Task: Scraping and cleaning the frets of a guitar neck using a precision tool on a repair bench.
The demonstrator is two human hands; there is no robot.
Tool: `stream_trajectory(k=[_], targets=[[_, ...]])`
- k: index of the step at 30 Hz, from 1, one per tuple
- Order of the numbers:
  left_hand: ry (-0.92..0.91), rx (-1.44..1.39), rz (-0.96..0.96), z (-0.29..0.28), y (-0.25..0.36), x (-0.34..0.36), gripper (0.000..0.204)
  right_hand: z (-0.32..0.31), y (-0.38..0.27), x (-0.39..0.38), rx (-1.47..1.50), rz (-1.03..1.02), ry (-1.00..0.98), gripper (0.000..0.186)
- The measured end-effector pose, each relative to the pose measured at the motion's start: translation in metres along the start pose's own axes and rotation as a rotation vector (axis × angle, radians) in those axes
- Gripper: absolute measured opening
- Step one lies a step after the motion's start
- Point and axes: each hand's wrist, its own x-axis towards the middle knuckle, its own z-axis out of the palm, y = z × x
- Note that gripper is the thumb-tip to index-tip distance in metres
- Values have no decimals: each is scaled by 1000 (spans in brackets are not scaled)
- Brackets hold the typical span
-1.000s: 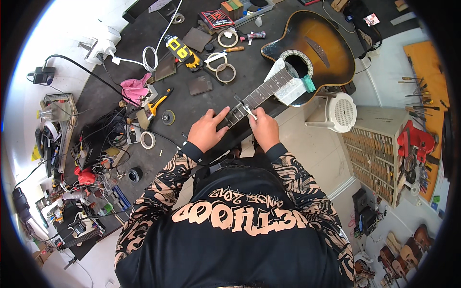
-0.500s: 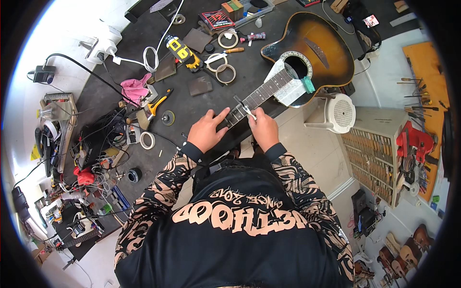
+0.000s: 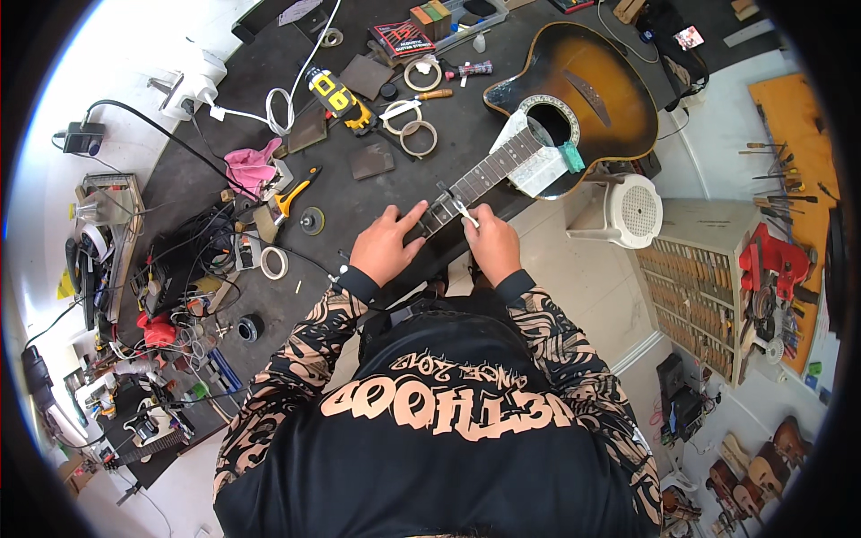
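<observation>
A sunburst acoustic guitar (image 3: 614, 85) lies on the workbench, neck toward lower left. My left hand (image 3: 386, 242) grips the fretted neck (image 3: 489, 169) at the lower-left part, index finger across it and thumb along the near side. Just right of it, my right hand (image 3: 491, 242) is closed on a small silver tool (image 3: 462, 206), whose dark head sits across the fretboard. White protective sheeting (image 3: 534, 179) with green tape (image 3: 572, 156) covers the body beside the soundhole.
Tape rolls (image 3: 418, 139), a yellow power tool (image 3: 341, 99), pink cloth (image 3: 251, 166) and tangled cables (image 3: 211, 255) lie on the bench. A white stool (image 3: 632, 211) stands beside the guitar's right side, near a drawer cabinet (image 3: 686, 287) and a tool board (image 3: 780, 117).
The guitar's body has shifted very slightly to the left. Both my hands and the tool stay in nearly the same place on the neck.
</observation>
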Motion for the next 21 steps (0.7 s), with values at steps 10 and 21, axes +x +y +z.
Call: stream_trajectory(k=[10, 21], targets=[[-38, -4, 57, 3, 10, -7, 75, -2, 10, -12, -1, -7, 15, 20], [-45, -11, 89, 9, 14, -11, 74, -1, 20, -22, -2, -2, 5, 21]])
